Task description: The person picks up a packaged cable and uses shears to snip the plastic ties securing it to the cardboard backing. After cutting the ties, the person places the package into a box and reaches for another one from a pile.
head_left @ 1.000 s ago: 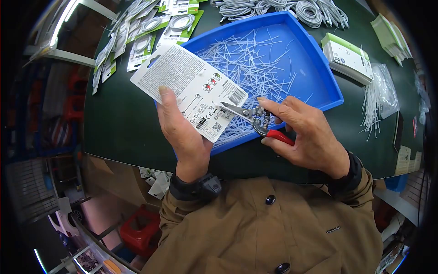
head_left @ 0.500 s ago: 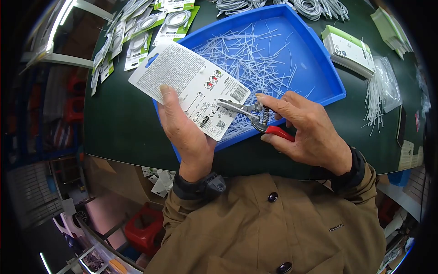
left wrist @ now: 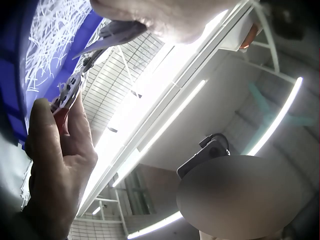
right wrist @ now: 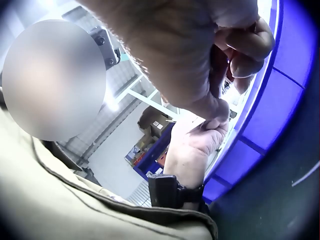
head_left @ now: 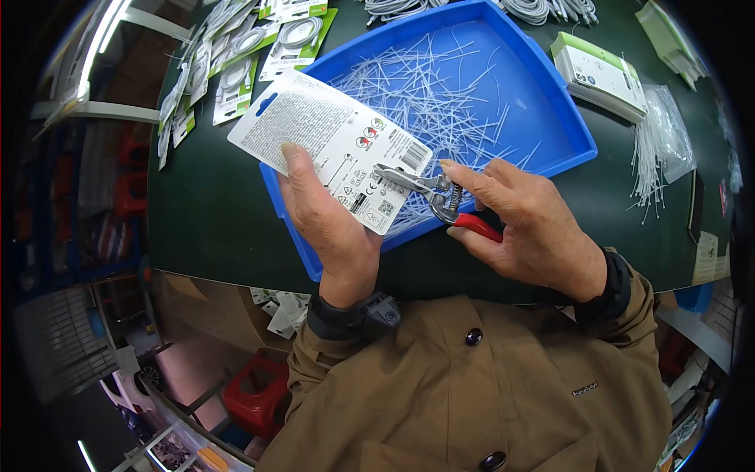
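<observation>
My left hand [head_left: 334, 228] grips a white printed packaging card [head_left: 295, 118], thumb lying across its face and the other fingers hidden behind. The card tilts over the blue tray [head_left: 580, 145], its barcode toward the right. My right hand [head_left: 535, 224] holds spring-loaded hand snips [head_left: 476, 226] by their red handles, index finger extended near the pivot. Their metal blades overlap the card's lower part, beside the printed symbols. In the left wrist view the right hand [left wrist: 55, 165] pinches the snips from below. Many thin white plastic strips [head_left: 448, 118] lie in the tray.
Packaged white cables on cards [head_left: 299, 35] crowd the table's back left. Coiled cables [head_left: 527, 9] lie behind the tray. A stack of cards [head_left: 598, 75], a bundle of white ties [head_left: 649, 169] and a clear plastic bag [head_left: 668, 130] sit on the right.
The blade tips have shifted slightly up across the card. A small white piece seen beside the tips a second ago no longer shows. Both hands keep their holds.
</observation>
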Available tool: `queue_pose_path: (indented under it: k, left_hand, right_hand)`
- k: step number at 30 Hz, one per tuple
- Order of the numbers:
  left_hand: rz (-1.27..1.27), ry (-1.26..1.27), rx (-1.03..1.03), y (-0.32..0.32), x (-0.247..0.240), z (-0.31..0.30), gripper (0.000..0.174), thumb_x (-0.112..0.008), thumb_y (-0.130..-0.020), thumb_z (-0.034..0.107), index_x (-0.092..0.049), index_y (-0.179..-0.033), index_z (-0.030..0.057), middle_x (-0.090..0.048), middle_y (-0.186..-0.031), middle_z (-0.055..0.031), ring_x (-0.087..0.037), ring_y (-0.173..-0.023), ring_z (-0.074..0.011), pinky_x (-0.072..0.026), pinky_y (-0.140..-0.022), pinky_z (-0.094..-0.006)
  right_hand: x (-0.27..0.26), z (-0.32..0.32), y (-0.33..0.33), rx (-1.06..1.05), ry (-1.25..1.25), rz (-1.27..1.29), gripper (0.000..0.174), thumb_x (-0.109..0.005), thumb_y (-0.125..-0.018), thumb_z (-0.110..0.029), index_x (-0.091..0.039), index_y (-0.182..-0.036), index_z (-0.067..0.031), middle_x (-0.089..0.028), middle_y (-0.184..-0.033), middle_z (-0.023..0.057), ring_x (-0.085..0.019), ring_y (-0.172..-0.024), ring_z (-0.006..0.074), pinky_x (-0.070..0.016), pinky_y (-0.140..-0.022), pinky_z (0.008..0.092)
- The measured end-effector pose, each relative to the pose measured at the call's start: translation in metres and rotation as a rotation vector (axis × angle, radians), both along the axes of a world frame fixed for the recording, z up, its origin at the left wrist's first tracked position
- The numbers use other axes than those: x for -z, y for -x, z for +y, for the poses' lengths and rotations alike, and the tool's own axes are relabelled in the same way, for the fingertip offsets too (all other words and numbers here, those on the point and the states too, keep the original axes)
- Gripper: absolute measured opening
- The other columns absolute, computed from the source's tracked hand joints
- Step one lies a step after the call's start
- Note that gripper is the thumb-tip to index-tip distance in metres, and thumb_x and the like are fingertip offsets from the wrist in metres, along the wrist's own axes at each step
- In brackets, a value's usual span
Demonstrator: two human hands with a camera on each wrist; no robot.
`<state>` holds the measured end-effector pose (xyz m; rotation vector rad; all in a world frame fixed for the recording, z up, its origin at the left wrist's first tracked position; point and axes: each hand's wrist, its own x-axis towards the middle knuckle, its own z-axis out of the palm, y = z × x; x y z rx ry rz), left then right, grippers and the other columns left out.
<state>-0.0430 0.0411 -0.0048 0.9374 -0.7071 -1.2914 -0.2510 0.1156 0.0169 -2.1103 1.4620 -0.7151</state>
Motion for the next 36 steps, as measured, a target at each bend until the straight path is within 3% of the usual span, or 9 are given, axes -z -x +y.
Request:
queue_pose_path:
  k: [9, 15, 16, 19, 23, 24, 27, 28, 36]
  left_hand:
    - [-0.084, -0.003, 0.058, 0.001, 0.003, 0.004, 0.045, -0.050, -0.115, 0.035, -0.051, -0.143, 0.0001, -0.069, -0.128, -0.0165, -0.076, -0.108, -0.0255, -0.0641, -0.090, -0.0382]
    - [-0.223, 0.088, 0.231, -0.036, -0.001, 0.003, 0.044, -0.061, -0.112, 0.015, -0.047, -0.150, -0.0004, -0.064, -0.140, -0.0168, -0.065, -0.127, -0.0247, -0.0519, -0.111, -0.0417]
    - [-0.193, 0.079, 0.254, -0.043, -0.007, 0.003, 0.045, -0.064, -0.109, 0.010, -0.048, -0.150, -0.0006, -0.063, -0.143, -0.0167, -0.062, -0.131, -0.0256, -0.0466, -0.116, -0.0448]
    - [-0.063, 0.098, 0.276, -0.067, -0.019, -0.003, 0.046, -0.066, -0.107, 0.008, -0.049, -0.149, -0.0004, -0.062, -0.145, -0.0169, -0.061, -0.133, -0.0264, -0.0466, -0.116, -0.0459]
    - [0.124, 0.006, 0.041, -0.085, -0.022, -0.018, 0.043, -0.055, -0.114, 0.027, -0.050, -0.150, 0.0022, -0.063, -0.144, -0.0167, -0.061, -0.133, -0.0303, -0.0444, -0.117, -0.0477]
    - [0.152, -0.018, -0.137, -0.071, -0.037, -0.021, 0.038, -0.045, -0.117, 0.037, -0.063, -0.127, 0.0048, -0.070, -0.115, -0.0108, -0.065, -0.111, -0.0257, -0.0479, -0.105, -0.0432]
    - [0.600, 0.320, 0.724, -0.115, 0.001, -0.043, 0.050, -0.035, -0.119, 0.044, -0.060, -0.094, 0.0080, -0.058, -0.082, -0.0041, -0.052, -0.081, -0.0199, -0.0476, -0.085, -0.0391]
    - [0.630, 0.226, 0.643, -0.118, 0.004, -0.041, 0.059, -0.028, -0.119, 0.049, -0.050, -0.078, 0.0127, -0.040, -0.070, -0.0014, -0.036, -0.072, -0.0166, -0.0411, -0.075, -0.0357]
    - [0.624, 0.338, 0.886, -0.116, 0.000, -0.045, 0.069, -0.016, -0.119, 0.054, -0.058, -0.083, 0.0121, -0.049, -0.074, -0.0014, -0.044, -0.075, -0.0174, -0.0462, -0.078, -0.0365]
  right_hand:
    - [0.009, 0.015, -0.002, 0.062, -0.049, -0.042, 0.073, -0.089, -0.080, -0.007, -0.061, -0.148, -0.0089, -0.060, -0.089, 0.0114, -0.064, -0.073, 0.0286, -0.0527, -0.065, 0.0414]
    - [0.002, 0.010, 0.014, 0.026, -0.011, -0.178, 0.071, -0.088, -0.079, -0.004, -0.063, -0.146, -0.0079, -0.062, -0.092, 0.0092, -0.062, -0.073, 0.0217, -0.0520, -0.065, 0.0353]
    - [-0.008, 0.007, 0.017, 0.042, -0.022, -0.201, 0.065, -0.088, -0.082, -0.010, -0.065, -0.143, -0.0075, -0.065, -0.093, 0.0122, -0.064, -0.074, 0.0278, -0.0530, -0.067, 0.0395]
    - [-0.024, -0.004, 0.021, 0.050, 0.067, -0.245, 0.075, -0.087, -0.076, -0.001, -0.063, -0.147, -0.0050, -0.064, -0.096, 0.0087, -0.060, -0.076, 0.0179, -0.0503, -0.066, 0.0312]
    - [-0.042, -0.019, 0.010, -0.017, 0.108, -0.253, 0.077, -0.087, -0.073, -0.003, -0.063, -0.147, -0.0035, -0.063, -0.097, 0.0086, -0.057, -0.076, 0.0172, -0.0494, -0.069, 0.0309]
    - [-0.044, -0.022, 0.004, -0.041, 0.112, -0.243, 0.079, -0.087, -0.071, -0.003, -0.064, -0.146, -0.0045, -0.063, -0.096, 0.0084, -0.057, -0.076, 0.0183, -0.0502, -0.070, 0.0323]
    - [-0.044, -0.029, -0.014, -0.154, 0.128, -0.182, 0.078, -0.088, -0.070, -0.004, -0.065, -0.145, -0.0056, -0.063, -0.094, 0.0093, -0.059, -0.076, 0.0213, -0.0511, -0.070, 0.0343]
    - [-0.044, -0.030, -0.019, -0.195, 0.122, -0.154, 0.078, -0.089, -0.070, -0.004, -0.065, -0.144, -0.0059, -0.064, -0.094, 0.0097, -0.060, -0.076, 0.0225, -0.0515, -0.070, 0.0350]
    - [-0.037, -0.026, -0.043, -0.353, -0.050, -0.091, 0.073, -0.091, -0.071, -0.007, -0.068, -0.140, -0.0083, -0.062, -0.091, 0.0116, -0.062, -0.076, 0.0294, -0.0519, -0.068, 0.0401]
